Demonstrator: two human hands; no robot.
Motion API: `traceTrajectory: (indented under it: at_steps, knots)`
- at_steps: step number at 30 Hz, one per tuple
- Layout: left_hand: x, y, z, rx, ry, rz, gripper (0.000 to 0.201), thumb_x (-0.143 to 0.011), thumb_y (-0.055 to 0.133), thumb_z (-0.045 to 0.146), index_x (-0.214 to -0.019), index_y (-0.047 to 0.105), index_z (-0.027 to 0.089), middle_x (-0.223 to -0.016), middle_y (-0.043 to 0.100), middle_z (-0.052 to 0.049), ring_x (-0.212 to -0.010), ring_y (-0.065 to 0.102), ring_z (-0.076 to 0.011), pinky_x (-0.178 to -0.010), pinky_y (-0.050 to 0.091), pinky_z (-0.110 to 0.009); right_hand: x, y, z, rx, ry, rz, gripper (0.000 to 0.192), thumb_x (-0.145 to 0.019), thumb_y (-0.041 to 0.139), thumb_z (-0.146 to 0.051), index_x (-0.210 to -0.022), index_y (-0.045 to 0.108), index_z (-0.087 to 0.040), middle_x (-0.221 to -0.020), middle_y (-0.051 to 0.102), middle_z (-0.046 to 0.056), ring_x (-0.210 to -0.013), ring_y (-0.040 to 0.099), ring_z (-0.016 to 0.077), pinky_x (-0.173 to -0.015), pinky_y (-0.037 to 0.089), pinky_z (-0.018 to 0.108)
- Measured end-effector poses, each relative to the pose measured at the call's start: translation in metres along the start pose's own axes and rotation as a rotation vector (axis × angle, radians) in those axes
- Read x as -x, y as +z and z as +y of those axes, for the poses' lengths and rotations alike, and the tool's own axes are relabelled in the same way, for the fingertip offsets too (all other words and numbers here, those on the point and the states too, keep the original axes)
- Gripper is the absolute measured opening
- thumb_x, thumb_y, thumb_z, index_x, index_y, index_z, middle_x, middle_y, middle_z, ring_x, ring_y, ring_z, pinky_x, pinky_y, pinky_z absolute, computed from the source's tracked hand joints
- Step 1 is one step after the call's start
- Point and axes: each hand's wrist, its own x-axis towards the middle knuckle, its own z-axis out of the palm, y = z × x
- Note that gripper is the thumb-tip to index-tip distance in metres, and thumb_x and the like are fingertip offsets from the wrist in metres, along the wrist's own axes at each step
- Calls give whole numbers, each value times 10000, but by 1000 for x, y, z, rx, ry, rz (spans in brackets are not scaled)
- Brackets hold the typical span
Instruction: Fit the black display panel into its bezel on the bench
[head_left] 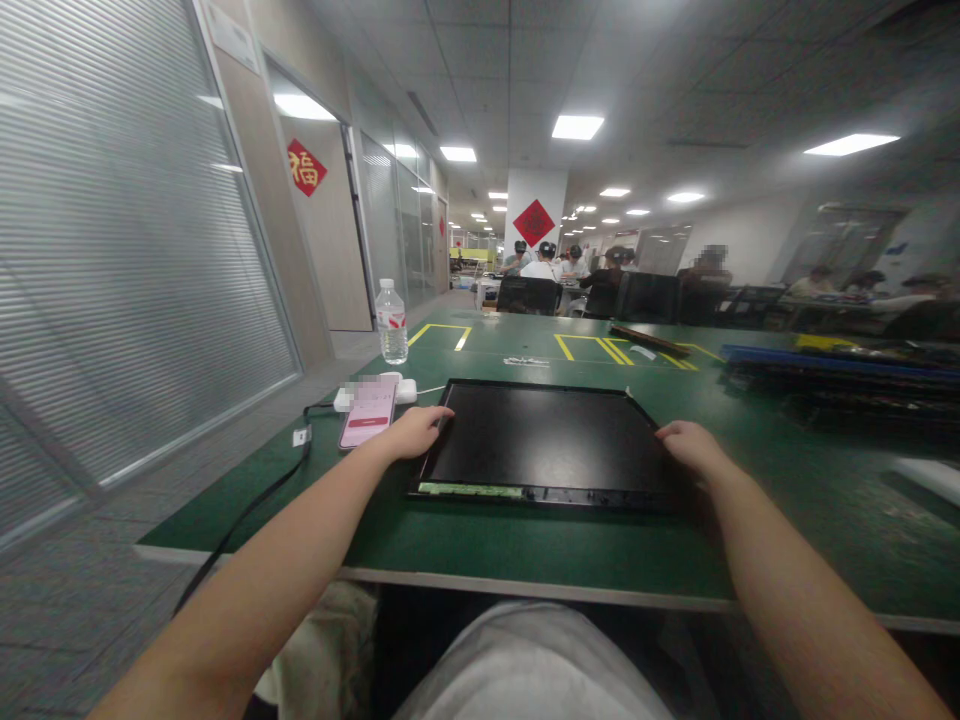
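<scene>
A flat black panel (547,440) lies on the green tabletop (787,520) directly in front of the person, its near edge close to the tabletop's front edge. The left hand (416,430) rests on the panel's left edge, fingers curled over it, and the right hand (690,445) lies against the right edge; whether either grip is truly closed on the panel cannot be told. Just left of the left hand a phone (367,415) lies face up, with a white charger (390,388) behind it. A water bottle (391,322) stands farther back
</scene>
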Motion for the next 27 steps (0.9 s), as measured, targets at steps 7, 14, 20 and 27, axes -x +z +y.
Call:
traceTrajectory:
  at_steps: [7, 14, 20, 27]
  knots:
    - [3, -2, 6, 124, -96, 25, 568, -777, 471, 25, -1269, 679, 218, -1306, 688, -64, -1145, 660, -241, -991, 472, -289, 0, -1, -1, 17, 12, -8, 303, -752, 558, -74, -941, 778, -164, -1006, 750, 110, -860, 687, 222, -726, 499, 267]
    - [2, 2, 3, 354, -68, 148, 570, -663, 508, -39, -1078, 776, 244, -1186, 742, -45, -1097, 671, -273, -991, 471, -332, 1, -2, -1, 22, 8, -4, 304, -726, 567, -66, -917, 782, -167, -991, 754, 104, -845, 691, 216, -717, 503, 261]
    - [-2, 5, 3, 716, -83, 276, 539, -598, 528, -26, -1010, 780, 212, -1082, 757, -41, -953, 696, -234, -829, 539, -289, -1, -2, 0, 28, 10, 7, 298, -716, 582, -78, -906, 789, -177, -964, 758, 101, -818, 693, 216, -707, 510, 264]
    - [-7, 10, 9, 1143, -303, 292, 434, -557, 587, 4, -930, 724, 177, -864, 759, -50, -699, 696, -200, -572, 533, -256, -2, -2, 1, 56, 6, 6, 290, -742, 569, -88, -915, 786, -175, -1005, 753, 113, -872, 694, 236, -755, 521, 296]
